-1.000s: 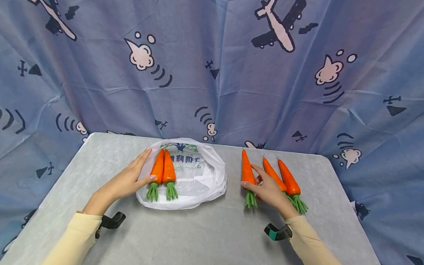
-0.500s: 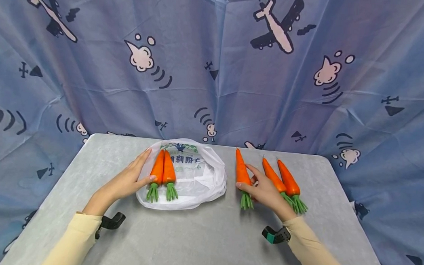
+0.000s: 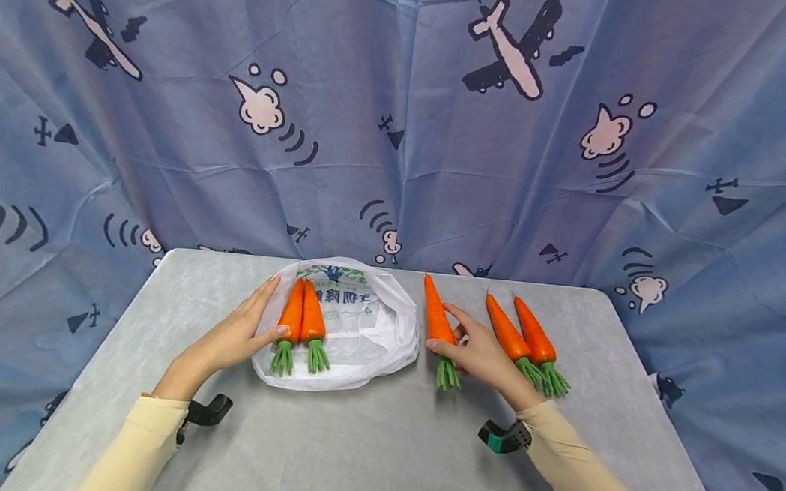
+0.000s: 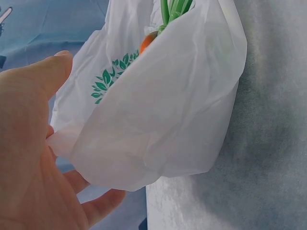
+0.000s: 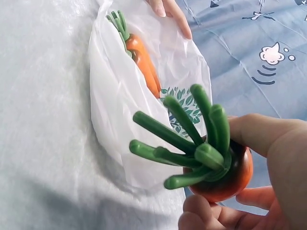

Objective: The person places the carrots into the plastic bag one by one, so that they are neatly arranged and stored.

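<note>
My right hand (image 3: 484, 356) grips an orange carrot (image 3: 437, 316) between thumb and fingers near its green stems, its tip pointing away from me. In the right wrist view the carrot's green stems (image 5: 208, 153) face the camera. My left hand (image 3: 235, 333) rests at the left side of a white plastic bag (image 3: 360, 349), fingers extended and thumb apart from them. The left wrist view shows the fingertips (image 4: 108, 203) against the bag's side. Two carrots (image 3: 313, 312) lie side by side in the bag's mouth, stems toward me.
To the right of my right hand, two more carrots (image 3: 536, 337) lie side by side on the grey table (image 3: 367, 454). A blue curtain (image 3: 398, 163) with aeroplane prints hangs behind the table's far edge. Each wrist wears a small black camera (image 3: 210, 409).
My right hand has moved left with its carrot, away from the two carrots on the table and closer to the bag. The left hand and bag have stayed in place.
</note>
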A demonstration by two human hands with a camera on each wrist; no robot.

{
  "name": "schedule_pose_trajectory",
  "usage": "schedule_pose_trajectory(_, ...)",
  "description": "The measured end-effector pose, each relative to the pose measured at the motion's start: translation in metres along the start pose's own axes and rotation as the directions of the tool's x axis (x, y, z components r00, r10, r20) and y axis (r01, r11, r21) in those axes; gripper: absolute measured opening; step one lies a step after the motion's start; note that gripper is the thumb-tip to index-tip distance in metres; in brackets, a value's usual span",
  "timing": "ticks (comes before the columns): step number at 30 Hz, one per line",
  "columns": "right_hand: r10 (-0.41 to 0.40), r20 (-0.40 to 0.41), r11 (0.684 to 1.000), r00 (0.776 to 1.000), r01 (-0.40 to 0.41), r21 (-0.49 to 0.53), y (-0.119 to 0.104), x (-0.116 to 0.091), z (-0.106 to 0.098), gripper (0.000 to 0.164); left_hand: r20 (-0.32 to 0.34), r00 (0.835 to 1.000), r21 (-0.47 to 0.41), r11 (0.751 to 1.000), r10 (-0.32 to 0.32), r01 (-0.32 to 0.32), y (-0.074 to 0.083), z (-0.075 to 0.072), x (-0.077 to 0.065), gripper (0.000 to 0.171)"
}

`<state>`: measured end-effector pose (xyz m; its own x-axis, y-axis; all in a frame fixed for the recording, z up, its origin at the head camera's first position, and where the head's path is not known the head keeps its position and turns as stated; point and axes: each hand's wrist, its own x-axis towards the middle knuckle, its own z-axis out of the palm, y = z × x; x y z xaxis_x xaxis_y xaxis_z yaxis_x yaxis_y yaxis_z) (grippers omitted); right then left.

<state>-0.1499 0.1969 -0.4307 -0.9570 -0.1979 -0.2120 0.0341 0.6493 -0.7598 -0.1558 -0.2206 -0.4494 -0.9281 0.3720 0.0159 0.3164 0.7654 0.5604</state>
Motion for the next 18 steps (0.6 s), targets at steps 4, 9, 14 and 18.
schedule_pose_trajectory(4, -0.019, 0.008, 1.0, 1.0, 0.019, 0.002, -0.005, 0.0, 0.002, 0.081, 0.001, 1.0, 0.001, 1.0, -0.004, 0.004, 0.0, 0.0, 0.0, 0.092)
schedule_pose_trajectory(9, -0.027, 0.012, 1.0, 1.0, 0.027, -0.007, -0.009, 0.0, 0.005, 0.082, 0.001, 1.0, 0.003, 1.0, -0.003, 0.003, 0.001, 0.0, 0.0, 0.091)
schedule_pose_trajectory(14, -0.028, 0.014, 1.0, 1.0, 0.028, -0.002, -0.011, 0.002, 0.009, 0.082, 0.0, 1.0, 0.005, 1.0, -0.001, 0.001, 0.002, 0.0, 0.001, 0.091)
schedule_pose_trajectory(18, -0.046, 0.025, 0.999, 0.999, 0.045, 0.005, -0.014, 0.003, 0.013, 0.082, 0.004, 1.0, 0.008, 1.0, -0.007, 0.007, 0.002, 0.0, 0.001, 0.091)
